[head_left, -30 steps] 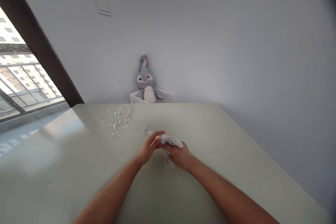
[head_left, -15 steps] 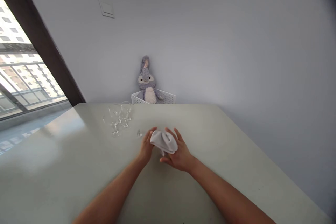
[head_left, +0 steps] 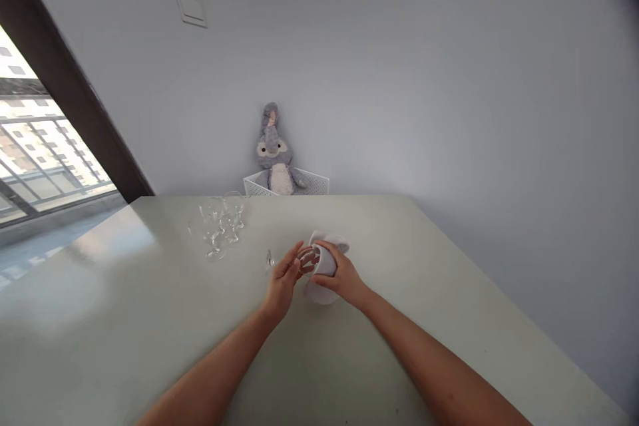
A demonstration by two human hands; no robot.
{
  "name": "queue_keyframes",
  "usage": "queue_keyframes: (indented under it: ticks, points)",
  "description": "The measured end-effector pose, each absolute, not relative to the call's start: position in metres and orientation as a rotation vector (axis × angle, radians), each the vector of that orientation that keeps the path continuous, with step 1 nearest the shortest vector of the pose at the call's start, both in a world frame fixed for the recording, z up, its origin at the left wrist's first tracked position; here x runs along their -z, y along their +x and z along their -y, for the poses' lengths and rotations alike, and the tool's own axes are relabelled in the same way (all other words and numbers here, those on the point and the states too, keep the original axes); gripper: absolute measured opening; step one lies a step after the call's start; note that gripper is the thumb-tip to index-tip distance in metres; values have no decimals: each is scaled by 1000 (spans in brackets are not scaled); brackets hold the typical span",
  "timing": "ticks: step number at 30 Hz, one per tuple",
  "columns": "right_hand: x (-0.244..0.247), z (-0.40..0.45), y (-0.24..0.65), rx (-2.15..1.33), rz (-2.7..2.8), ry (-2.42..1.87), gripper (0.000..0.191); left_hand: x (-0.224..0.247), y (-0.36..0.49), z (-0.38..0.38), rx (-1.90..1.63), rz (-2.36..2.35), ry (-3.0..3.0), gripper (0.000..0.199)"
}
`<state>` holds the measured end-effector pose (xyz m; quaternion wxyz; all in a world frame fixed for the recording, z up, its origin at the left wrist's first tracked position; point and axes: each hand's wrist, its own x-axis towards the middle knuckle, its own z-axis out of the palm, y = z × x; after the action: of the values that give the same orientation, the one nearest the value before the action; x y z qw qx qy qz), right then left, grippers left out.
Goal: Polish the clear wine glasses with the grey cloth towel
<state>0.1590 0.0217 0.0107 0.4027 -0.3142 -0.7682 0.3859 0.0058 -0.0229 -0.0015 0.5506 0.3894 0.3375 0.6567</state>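
Glass (head_left: 308, 258) lies sideways between both hands above the tabletop (head_left: 124, 306), wrapped in a white cloth (head_left: 324, 265). The right hand (head_left: 342, 279) grips cloth and glass; the left hand (head_left: 283, 279) holds the glass's left end. More glasses (head_left: 217, 226) stand well left.

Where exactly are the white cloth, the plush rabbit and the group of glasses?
white cloth (head_left: 325, 261): head view, the fold under the fingers.
plush rabbit (head_left: 272, 148): head view, its face.
group of glasses (head_left: 218, 225): head view, middle of the cluster.
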Motion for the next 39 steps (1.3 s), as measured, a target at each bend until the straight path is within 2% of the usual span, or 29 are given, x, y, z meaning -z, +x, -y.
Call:
queue_keyframes:
  ticks: [4,8,12,18,26,29,32,36,39]
  points:
    - [-5,-14,152,-1073,1736,-804,70,-1,11,25,-1533,-684,725,43]
    - [-3,-8,151,-881,1718,-842,70,-6,15,27,-1453,-645,538,45]
    - [-1,-11,154,-720,1799,-806,61,-12,18,27,-1403,-590,477,40]
    - [6,-8,146,-945,1765,-785,82,-7,31,33,-1214,-645,490,36]
    - [7,-8,145,-847,1736,-966,35,-5,29,35,-1236,-801,639,38]
    - [5,-14,150,-824,1706,-1003,28,-10,17,32,-1200,-1069,888,45]
    - [0,-19,155,-822,1703,-1068,26,-12,6,28,-1343,-1291,1167,53]
    - [-4,-15,151,-814,2005,-1049,26,-14,4,27,-1523,-1042,1195,80]
    - [-3,-7,142,-757,2279,-1052,19,-14,7,27,-1506,-957,1025,74]
